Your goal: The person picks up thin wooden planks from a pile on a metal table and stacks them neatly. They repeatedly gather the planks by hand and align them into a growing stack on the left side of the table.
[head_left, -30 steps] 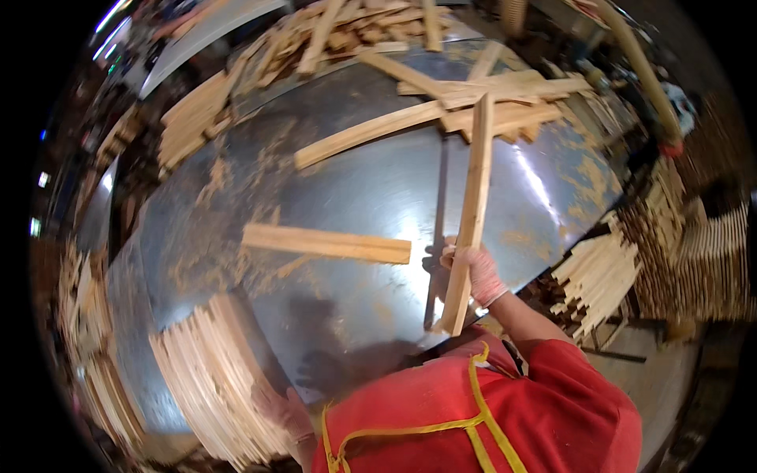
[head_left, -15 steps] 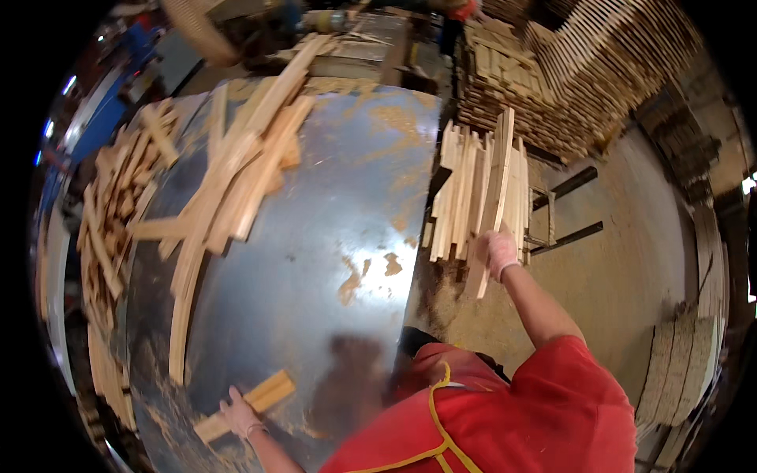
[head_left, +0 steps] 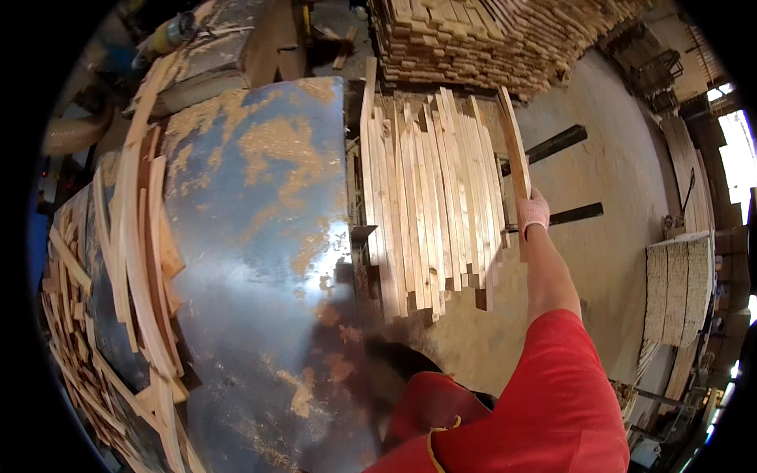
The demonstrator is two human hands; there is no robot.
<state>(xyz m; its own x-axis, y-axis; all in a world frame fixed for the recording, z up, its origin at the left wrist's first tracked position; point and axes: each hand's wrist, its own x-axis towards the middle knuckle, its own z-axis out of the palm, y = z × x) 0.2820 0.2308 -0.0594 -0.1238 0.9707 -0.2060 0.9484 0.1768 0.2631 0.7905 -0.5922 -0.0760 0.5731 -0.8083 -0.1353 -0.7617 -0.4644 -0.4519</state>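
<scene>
My gloved right hand [head_left: 533,211] is closed around the near part of a long wooden strip [head_left: 515,146]. That strip stands off the right side of a pile of pale wooden strips [head_left: 430,205], which lie side by side pointing away from me. Whether the held strip touches the pile is hard to tell. To the left of the pile is a metal-topped table [head_left: 236,315] with sawdust scattered over it. Long wooden boards [head_left: 130,229] lie along the table's left side. My left hand is out of the picture.
Two dark metal bars [head_left: 556,144] jut out right of the pile. A high stack of boards [head_left: 465,51] stands beyond it. Offcuts [head_left: 71,331] are heaped at the far left, and a pale bundled stack [head_left: 676,288] stands on the right.
The view has swung right. My right hand has carried the wooden strip from above the pile to its right side. My left hand, earlier on a short board on the table, has left the view.
</scene>
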